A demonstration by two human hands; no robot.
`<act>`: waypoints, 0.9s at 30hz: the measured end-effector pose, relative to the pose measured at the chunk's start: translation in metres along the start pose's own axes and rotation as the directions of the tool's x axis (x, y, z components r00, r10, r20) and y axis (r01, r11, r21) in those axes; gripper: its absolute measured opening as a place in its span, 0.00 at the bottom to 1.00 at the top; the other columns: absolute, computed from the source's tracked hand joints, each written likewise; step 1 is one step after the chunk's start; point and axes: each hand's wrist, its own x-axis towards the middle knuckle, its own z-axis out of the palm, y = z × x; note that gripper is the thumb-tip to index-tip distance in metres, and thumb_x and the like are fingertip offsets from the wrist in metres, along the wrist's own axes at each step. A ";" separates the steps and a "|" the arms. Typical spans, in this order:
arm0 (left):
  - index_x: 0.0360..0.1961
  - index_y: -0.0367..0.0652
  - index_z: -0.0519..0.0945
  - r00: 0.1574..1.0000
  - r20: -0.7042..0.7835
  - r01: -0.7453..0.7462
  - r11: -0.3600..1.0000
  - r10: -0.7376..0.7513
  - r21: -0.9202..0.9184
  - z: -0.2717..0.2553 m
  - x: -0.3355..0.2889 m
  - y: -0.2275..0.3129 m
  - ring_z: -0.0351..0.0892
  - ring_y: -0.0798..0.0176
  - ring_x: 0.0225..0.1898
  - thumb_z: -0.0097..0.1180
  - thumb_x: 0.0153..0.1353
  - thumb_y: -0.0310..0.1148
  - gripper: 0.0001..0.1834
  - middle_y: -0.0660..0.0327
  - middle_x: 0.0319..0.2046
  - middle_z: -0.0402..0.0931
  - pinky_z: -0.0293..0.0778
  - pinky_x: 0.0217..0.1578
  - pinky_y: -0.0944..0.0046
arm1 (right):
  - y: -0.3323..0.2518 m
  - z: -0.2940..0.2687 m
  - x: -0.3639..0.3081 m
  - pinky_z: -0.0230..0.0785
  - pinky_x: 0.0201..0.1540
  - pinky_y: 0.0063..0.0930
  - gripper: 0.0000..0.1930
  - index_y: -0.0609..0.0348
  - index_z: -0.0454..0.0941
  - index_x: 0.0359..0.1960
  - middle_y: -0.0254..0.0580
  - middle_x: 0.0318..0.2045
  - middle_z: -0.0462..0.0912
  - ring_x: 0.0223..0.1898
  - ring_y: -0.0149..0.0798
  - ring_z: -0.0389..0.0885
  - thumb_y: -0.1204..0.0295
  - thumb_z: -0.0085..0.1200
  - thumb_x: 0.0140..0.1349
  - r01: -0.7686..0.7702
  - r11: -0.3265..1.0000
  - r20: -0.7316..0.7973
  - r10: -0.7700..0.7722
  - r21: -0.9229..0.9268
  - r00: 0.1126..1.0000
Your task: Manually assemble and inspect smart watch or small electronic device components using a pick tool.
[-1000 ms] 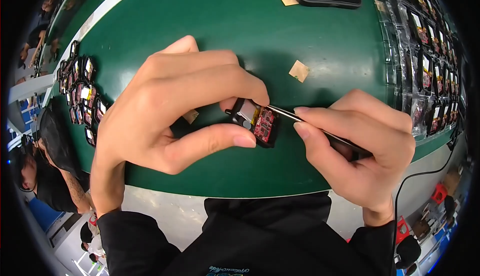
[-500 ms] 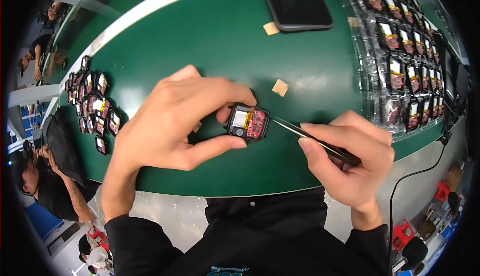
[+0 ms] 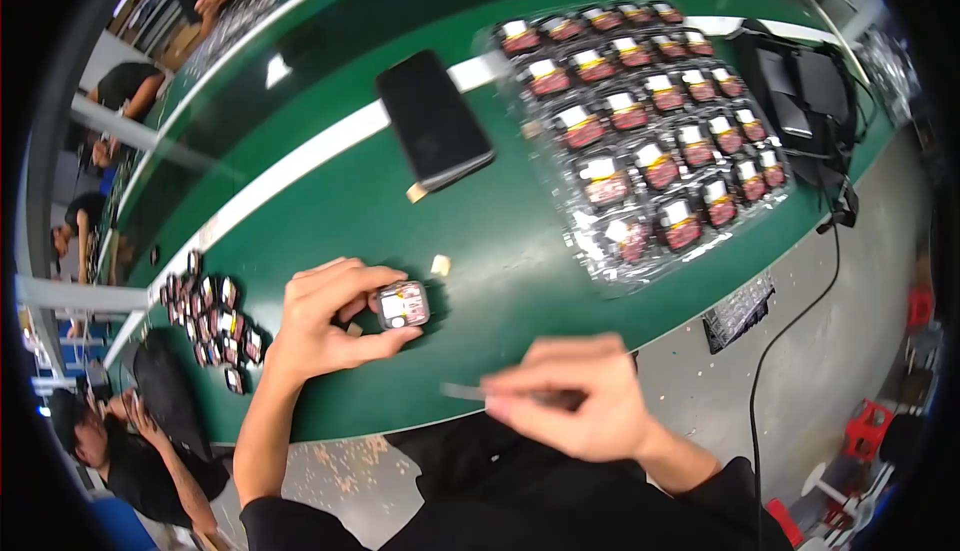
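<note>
Between the thumb and fingers of my left hand (image 3: 325, 316) is a small square black watch case (image 3: 404, 305), its open inside facing up. A white battery and a red circuit board show within it. My right hand (image 3: 580, 396) is closed round a pair of tweezers (image 3: 464, 391), blurred by motion. The tweezer tips point left, over the table near its front edge, apart from the case. A small tan square (image 3: 441, 265) lies on the green table (image 3: 500, 321) just beyond the case.
To the left is a heap of similar watch cases (image 3: 210, 321). A clear plastic tray (image 3: 622, 273) at the far right holds several rows of them. A black phone (image 3: 435, 121) lies at the back, and a black bag (image 3: 800, 91) beyond the tray. A co-worker (image 3: 130, 461) sits at left.
My right hand has drawn the tweezers away from the watch case, back toward the table's front edge. The left hand still holds the case. The head view has turned, bringing more of the tray in.
</note>
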 end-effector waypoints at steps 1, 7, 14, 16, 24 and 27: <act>0.47 0.39 0.92 1.000 -0.024 -0.019 1.000 0.019 -0.025 -0.002 0.007 0.003 0.70 0.70 0.21 0.86 0.46 0.33 0.26 0.63 0.26 0.82 0.65 0.22 0.67 | -0.001 0.001 -0.017 0.58 0.25 0.22 0.08 0.65 0.95 0.44 0.36 0.27 0.88 0.24 0.21 0.74 0.81 0.75 0.64 -0.051 0.994 0.052 0.047 0.094 0.998; 0.52 0.40 0.92 0.922 0.119 -0.377 0.924 0.368 0.067 0.013 0.104 0.067 0.81 0.59 0.30 0.87 0.50 0.41 0.30 0.60 0.32 0.85 0.73 0.33 0.59 | 0.031 -0.030 -0.113 0.67 0.30 0.19 0.09 0.65 0.90 0.54 0.35 0.35 0.91 0.28 0.20 0.77 0.77 0.67 0.76 -0.473 0.737 0.155 0.460 0.483 0.874; 0.61 0.47 0.89 0.871 0.374 -0.364 0.929 0.317 0.060 0.045 0.156 0.098 0.84 0.50 0.51 0.79 0.58 0.32 0.28 0.55 0.50 0.80 0.80 0.51 0.52 | 0.095 -0.074 -0.195 0.60 0.30 0.19 0.09 0.60 0.82 0.48 0.28 0.30 0.82 0.27 0.19 0.68 0.66 0.61 0.80 -0.389 0.767 -0.463 0.626 0.510 0.627; 0.60 0.46 0.90 0.901 0.336 -0.303 0.952 0.274 0.035 0.059 0.148 0.099 0.84 0.48 0.50 0.77 0.56 0.25 0.28 0.53 0.50 0.80 0.81 0.49 0.51 | 0.137 -0.090 -0.223 0.49 0.25 0.24 0.14 0.58 0.82 0.38 0.25 0.24 0.73 0.23 0.19 0.61 0.61 0.64 0.79 -0.424 0.718 -0.584 0.695 0.552 0.419; 0.20 0.48 0.69 0.866 0.320 -0.415 0.909 0.383 0.034 0.100 0.062 0.159 0.73 0.51 0.21 0.81 0.58 0.24 0.26 0.60 0.23 0.73 0.66 0.22 0.51 | 0.370 -0.213 -0.294 0.79 0.36 0.52 0.27 0.65 0.86 0.28 0.49 0.18 0.85 0.29 0.52 0.89 0.52 0.59 0.77 -0.842 0.493 -0.811 0.572 0.219 0.124; 0.20 0.48 0.68 0.903 0.308 -0.392 0.869 0.300 0.303 0.122 0.045 0.156 0.72 0.51 0.20 0.81 0.58 0.24 0.27 0.60 0.19 0.66 0.65 0.22 0.51 | 0.425 -0.259 -0.280 0.83 0.50 0.63 0.22 0.61 0.92 0.42 0.63 0.44 0.91 0.39 0.68 0.90 0.55 0.55 0.79 -0.946 0.323 -0.898 0.413 -0.011 0.151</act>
